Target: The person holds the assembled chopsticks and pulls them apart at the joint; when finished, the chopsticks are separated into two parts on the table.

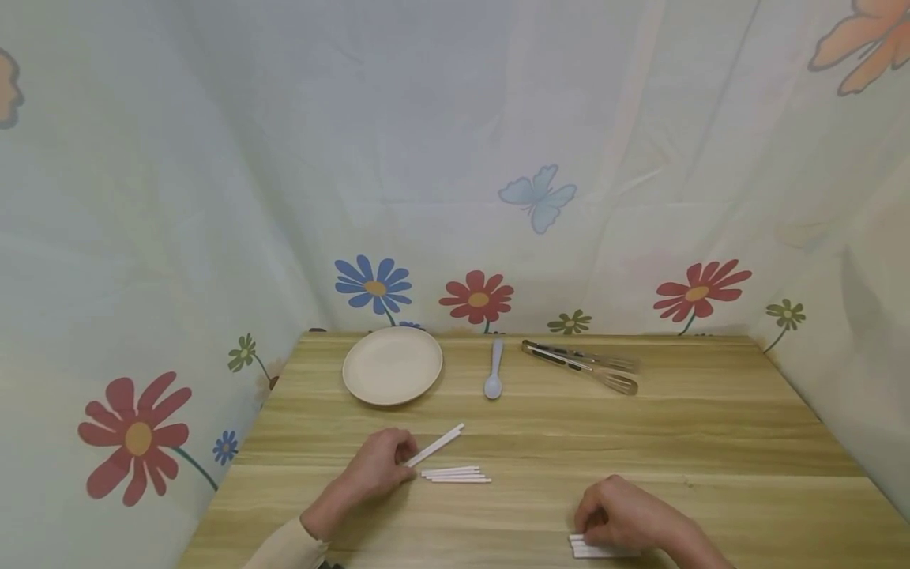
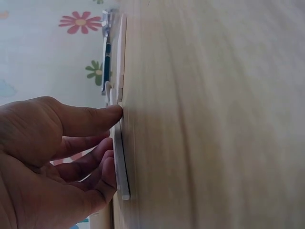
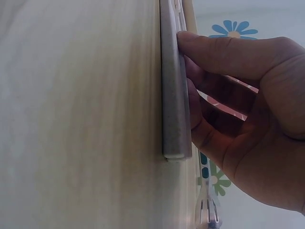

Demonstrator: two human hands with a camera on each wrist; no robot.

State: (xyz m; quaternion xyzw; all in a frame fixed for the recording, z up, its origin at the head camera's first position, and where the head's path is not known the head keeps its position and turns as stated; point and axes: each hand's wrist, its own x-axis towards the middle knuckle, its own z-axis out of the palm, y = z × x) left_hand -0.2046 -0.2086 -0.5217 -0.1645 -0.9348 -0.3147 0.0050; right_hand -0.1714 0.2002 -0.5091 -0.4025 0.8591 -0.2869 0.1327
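My left hand [image 1: 377, 466] pinches the near end of a slanted pair of thin white sticks [image 1: 439, 444] lying at the table's left-centre. In the left wrist view the thumb and curled fingertips meet along a white stick [image 2: 123, 167] close to the tabletop. Just right of that hand lies a small loose row of several more white sticks [image 1: 456, 474]. At the front right my right hand [image 1: 629, 514], fingers curled, grips a side-by-side row of white sticks [image 1: 604, 552]. The right wrist view shows its thumb and fingertips against the edge of these sticks [image 3: 174, 105].
Along the back of the wooden table [image 1: 711, 427] are a cream plate [image 1: 392, 366], a pale blue-grey spoon [image 1: 494, 371] and metal tongs [image 1: 579, 365] with dark handle grips. A flower-printed curtain [image 1: 441, 158] hangs behind and at both sides.
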